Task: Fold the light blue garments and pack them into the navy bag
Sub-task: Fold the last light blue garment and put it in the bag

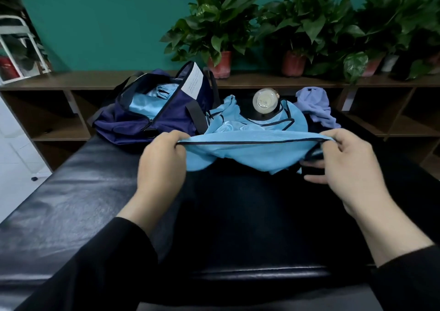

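A light blue garment (250, 151) with black trim hangs stretched between my hands above the black padded table (95, 191). My left hand (162, 165) pinches its left end and my right hand (345, 165) grips its right end. More light blue cloth (269, 120) lies bunched behind it on the table. The navy bag (147, 110) sits open at the back left, with light blue fabric (147, 103) inside and a white label on its raised flap.
A clear bottle (265, 101) lies on the cloth behind the garment. A lilac cloth (316, 105) lies at the back right. Potted plants (219, 36) stand on a wooden shelf (83, 79) along the green wall.
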